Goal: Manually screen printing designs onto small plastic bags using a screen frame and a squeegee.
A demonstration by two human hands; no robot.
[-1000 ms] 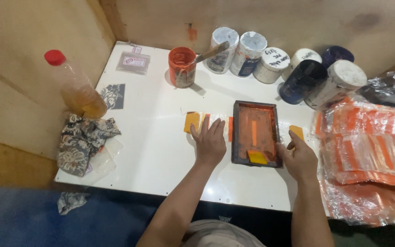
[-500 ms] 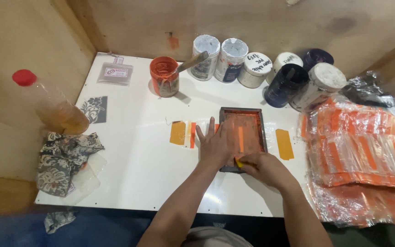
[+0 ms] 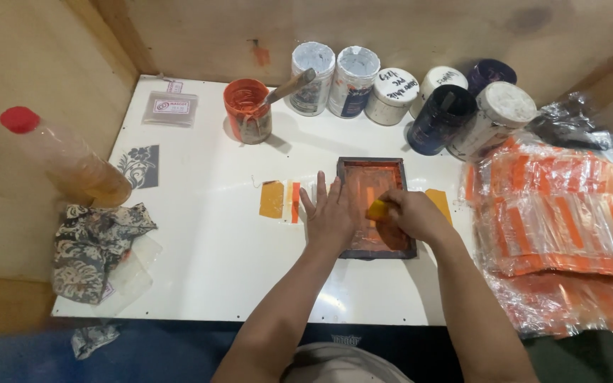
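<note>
Seen from above: white bench [image 3: 200, 241]. Left hand [image 3: 331, 213] lies flat, fingers spread wide, pressing the left edge of a small dark-framed printing screen [image 3: 372, 170] w/ orange ink, at bench centre. Right hand [image 3: 409, 215] grips a yellow squeegee [image 3: 377, 209] on the mesh. Orange paint pot [image 3: 247, 110] w/ stick behind; packets in clear plastic [image 3: 562, 213] at right.
</note>
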